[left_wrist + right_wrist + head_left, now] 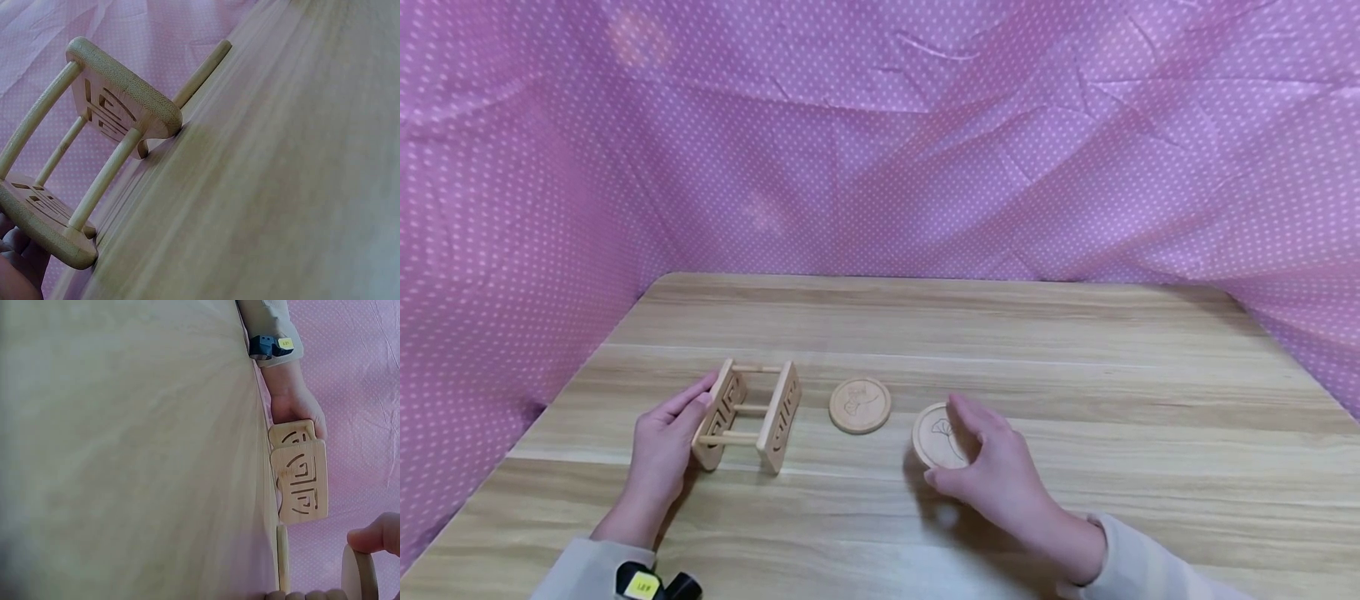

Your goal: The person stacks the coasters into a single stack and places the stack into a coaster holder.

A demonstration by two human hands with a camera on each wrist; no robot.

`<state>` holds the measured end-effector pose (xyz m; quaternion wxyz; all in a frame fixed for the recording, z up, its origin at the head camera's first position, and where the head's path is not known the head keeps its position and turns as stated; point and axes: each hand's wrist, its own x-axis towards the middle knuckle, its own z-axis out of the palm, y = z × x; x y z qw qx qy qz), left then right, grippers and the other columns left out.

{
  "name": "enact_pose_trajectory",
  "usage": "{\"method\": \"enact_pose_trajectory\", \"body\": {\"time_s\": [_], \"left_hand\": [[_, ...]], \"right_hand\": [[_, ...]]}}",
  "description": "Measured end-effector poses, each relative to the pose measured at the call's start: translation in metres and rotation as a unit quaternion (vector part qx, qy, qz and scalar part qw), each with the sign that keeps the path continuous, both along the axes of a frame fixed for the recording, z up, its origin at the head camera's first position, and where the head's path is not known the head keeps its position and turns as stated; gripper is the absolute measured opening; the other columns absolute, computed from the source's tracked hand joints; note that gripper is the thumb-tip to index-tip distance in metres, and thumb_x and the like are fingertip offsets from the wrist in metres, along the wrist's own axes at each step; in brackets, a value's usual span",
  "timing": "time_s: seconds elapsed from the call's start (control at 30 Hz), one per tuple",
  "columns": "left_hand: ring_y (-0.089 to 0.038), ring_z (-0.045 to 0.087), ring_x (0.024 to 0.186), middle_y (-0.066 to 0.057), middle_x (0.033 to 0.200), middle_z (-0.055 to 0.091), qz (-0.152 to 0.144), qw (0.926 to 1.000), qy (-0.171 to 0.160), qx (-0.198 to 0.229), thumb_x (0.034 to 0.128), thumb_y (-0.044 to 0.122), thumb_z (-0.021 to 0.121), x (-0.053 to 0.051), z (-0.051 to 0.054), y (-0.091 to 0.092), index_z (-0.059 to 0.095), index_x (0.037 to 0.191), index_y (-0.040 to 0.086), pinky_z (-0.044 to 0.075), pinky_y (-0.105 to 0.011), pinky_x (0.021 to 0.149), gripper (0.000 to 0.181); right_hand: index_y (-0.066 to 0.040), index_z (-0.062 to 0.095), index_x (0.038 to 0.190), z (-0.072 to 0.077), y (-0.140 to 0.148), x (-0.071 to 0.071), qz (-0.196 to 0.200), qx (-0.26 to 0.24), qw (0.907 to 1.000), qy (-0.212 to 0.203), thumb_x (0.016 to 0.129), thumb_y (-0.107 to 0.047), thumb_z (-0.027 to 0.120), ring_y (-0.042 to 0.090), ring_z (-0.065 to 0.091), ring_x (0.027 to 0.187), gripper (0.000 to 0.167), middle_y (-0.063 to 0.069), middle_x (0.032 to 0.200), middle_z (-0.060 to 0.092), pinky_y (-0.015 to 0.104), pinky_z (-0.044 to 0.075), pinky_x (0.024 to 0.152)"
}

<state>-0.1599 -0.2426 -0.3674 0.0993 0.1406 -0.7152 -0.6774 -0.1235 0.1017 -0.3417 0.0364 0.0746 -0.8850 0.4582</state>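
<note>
On the left of the table in the head view stands a pale wooden coaster rack (780,417), two cut-out side panels joined by rods. My left hand (658,450) holds it by the outer side of its left panel; several fingers are partly hidden behind that panel. My right hand (1000,475) grips a round wooden coaster (938,437) by its rim, thumb on one side and fingers on the other. That coaster is tilted and appears raised, with a shadow below. Between the hands, a second round coaster (860,406) with an engraved line drawing lies flat.
The wood-grain table (1075,358) reaches back to a pink dotted cloth (880,150) that hangs behind and at both sides. A black strap device with a yellow label (643,583) sits at my left wrist.
</note>
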Motion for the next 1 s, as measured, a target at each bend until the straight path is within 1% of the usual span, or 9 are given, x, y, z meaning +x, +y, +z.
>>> {"method": "enact_pose_trajectory", "body": {"time_s": [0.07,0.23,0.47,0.6,0.73,0.87,1.0], "left_hand": [[0.004,0.057,0.094,0.011,0.124,0.058,0.000,1.0000,0.000,-0.002,0.0894,0.029,0.062,0.000,0.001,0.000,0.055,0.129,0.013,0.053,-0.017,0.077,0.043],[0.004,0.056,0.095,0.012,0.124,0.057,0.000,1.0000,-0.001,-0.004,0.0901,0.028,0.061,-0.001,0.002,0.000,0.055,0.128,0.013,0.052,-0.017,0.077,0.042],[0.004,0.058,0.091,0.015,0.121,0.059,0.003,1.0000,-0.001,-0.002,0.0897,0.028,0.062,-0.001,0.001,0.000,0.056,0.128,0.013,0.054,-0.019,0.075,0.041],[0.004,0.058,0.091,0.009,0.127,0.056,-0.001,1.0000,-0.005,-0.002,0.0903,0.028,0.061,-0.001,0.002,0.000,0.054,0.129,0.013,0.054,-0.020,0.075,0.042],[0.003,0.058,0.092,0.003,0.133,0.052,-0.002,1.0000,-0.008,-0.003,0.0903,0.029,0.060,-0.002,-0.001,-0.001,0.054,0.129,0.015,0.054,-0.021,0.075,0.042],[0.002,0.057,0.094,0.003,0.133,0.053,-0.001,1.0000,-0.004,-0.005,0.0899,0.030,0.061,-0.003,-0.004,-0.002,0.055,0.129,0.015,0.054,-0.020,0.075,0.042],[-0.003,0.055,0.104,0.000,0.137,0.049,-0.004,0.9999,-0.010,-0.011,0.0896,0.032,0.061,-0.001,-0.001,-0.001,0.054,0.130,0.015,0.052,-0.018,0.078,0.045]], "right_hand": [[0.001,0.043,0.135,-0.001,0.003,0.000,-0.003,0.000,1.0000,0.000,0.058,-0.012,0.085,0.032,0.042,0.126,0.089,0.017,0.137,0.047,0.047,0.033,0.108],[0.001,0.043,0.136,-0.002,0.008,0.000,-0.011,0.003,0.9999,-0.005,0.059,-0.012,0.085,0.032,0.041,0.127,0.089,0.017,0.138,0.046,0.046,0.033,0.108],[0.000,0.042,0.137,-0.003,0.011,0.002,-0.014,0.012,0.9998,-0.009,0.059,-0.014,0.085,0.032,0.037,0.129,0.090,0.016,0.140,0.044,0.047,0.031,0.109],[0.000,0.042,0.137,-0.003,0.014,0.003,-0.021,0.015,0.9996,-0.013,0.059,-0.014,0.085,0.033,0.037,0.130,0.090,0.017,0.139,0.044,0.048,0.030,0.109],[-0.002,0.041,0.138,-0.005,0.017,0.004,-0.028,0.015,0.9992,-0.024,0.059,-0.014,0.084,0.032,0.036,0.130,0.091,0.016,0.141,0.042,0.048,0.029,0.110],[-0.001,0.040,0.138,-0.006,0.019,0.005,-0.031,0.010,0.9990,-0.032,0.060,-0.013,0.084,0.032,0.036,0.130,0.091,0.015,0.142,0.041,0.047,0.028,0.110],[-0.002,0.039,0.138,-0.006,0.022,0.007,-0.035,0.006,0.9988,-0.035,0.060,-0.013,0.083,0.032,0.036,0.130,0.091,0.016,0.142,0.041,0.048,0.029,0.110]]}}
